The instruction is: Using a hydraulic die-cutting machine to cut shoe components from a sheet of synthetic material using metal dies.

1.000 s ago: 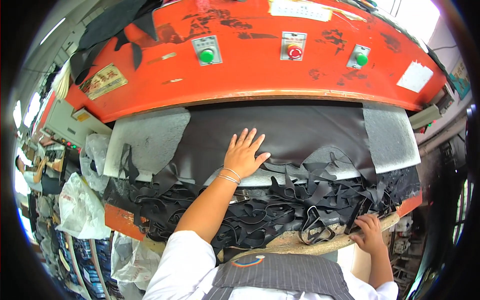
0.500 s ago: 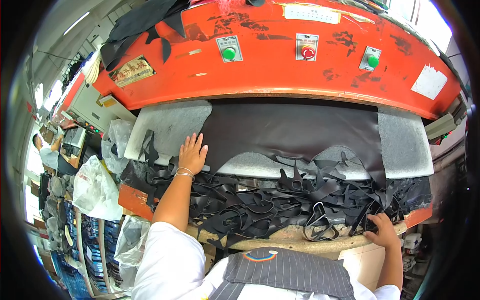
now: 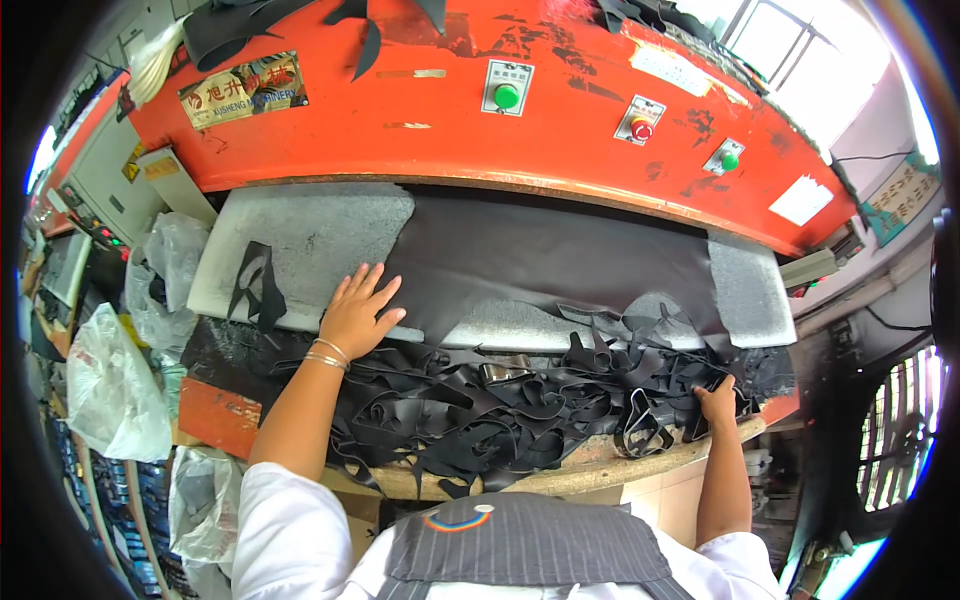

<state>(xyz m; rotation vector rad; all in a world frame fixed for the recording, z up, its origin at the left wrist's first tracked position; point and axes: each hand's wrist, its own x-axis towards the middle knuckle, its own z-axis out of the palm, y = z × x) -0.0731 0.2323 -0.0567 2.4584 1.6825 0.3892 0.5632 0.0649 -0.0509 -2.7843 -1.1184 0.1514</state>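
Note:
A wide sheet of dark brown leather (image 3: 560,250) lies over the pale grey pad (image 3: 290,215) of an orange press. My left hand (image 3: 355,310) is open, fingers spread, resting palm down on the pad beside the sheet's left edge. At the right, my right hand (image 3: 718,402) is closed among black leather scraps (image 3: 500,420); what its fingers hold is hidden. Just left of it stands a metal-edged cutting die (image 3: 640,425), an open outline shape. Another black scrap (image 3: 257,285) with a cut-out hole lies on the pad's left part.
Above the pad is the orange press beam (image 3: 400,140), with a green button (image 3: 506,96), a red button (image 3: 641,129) and another green button (image 3: 729,160). White plastic bags (image 3: 118,385) stand at the left. A wooden rail (image 3: 590,475) edges the scrap ledge in front of me.
The view has swung to the right. My left hand has slid a little left off the leather's edge onto the pad. My right hand has reached forward, farther into the scraps.

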